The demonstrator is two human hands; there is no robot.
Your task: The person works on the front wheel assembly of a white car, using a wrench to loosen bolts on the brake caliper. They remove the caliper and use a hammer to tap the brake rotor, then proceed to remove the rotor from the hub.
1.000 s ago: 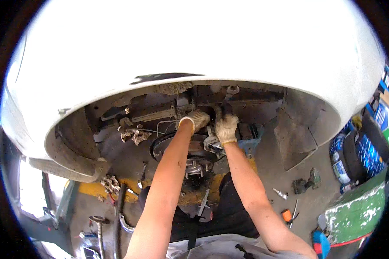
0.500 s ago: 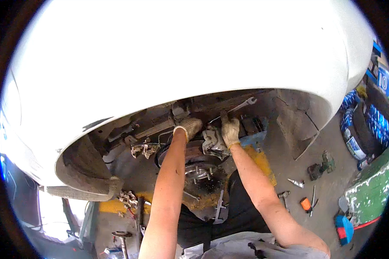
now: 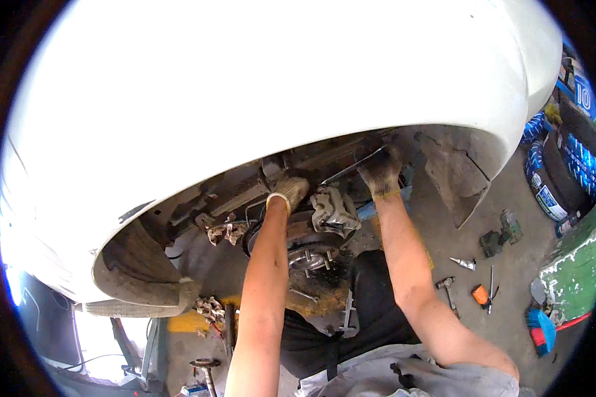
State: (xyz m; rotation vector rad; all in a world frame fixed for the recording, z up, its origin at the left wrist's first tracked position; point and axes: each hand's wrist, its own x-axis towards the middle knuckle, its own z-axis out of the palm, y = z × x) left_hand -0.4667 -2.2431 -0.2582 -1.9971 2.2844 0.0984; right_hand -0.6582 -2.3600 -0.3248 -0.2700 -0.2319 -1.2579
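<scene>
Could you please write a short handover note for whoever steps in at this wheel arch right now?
Left hand: gloved, reaching up into the wheel arch above the hub; grip hidden.
Right hand: gloved, closed on a long wrench set up inside the arch.
Brake caliper hangs off, beside the bare wheel hub; wheel is off.
Hammer and small tools lie on the floor to the right.
Left: the fastener under the wrench; whether loose, cannot tell.

Grubby knit work gloves on left hand (image 3: 290,190) and right hand (image 3: 379,173), yellow-edged cuffs, bare forearms, grey clothing
</scene>
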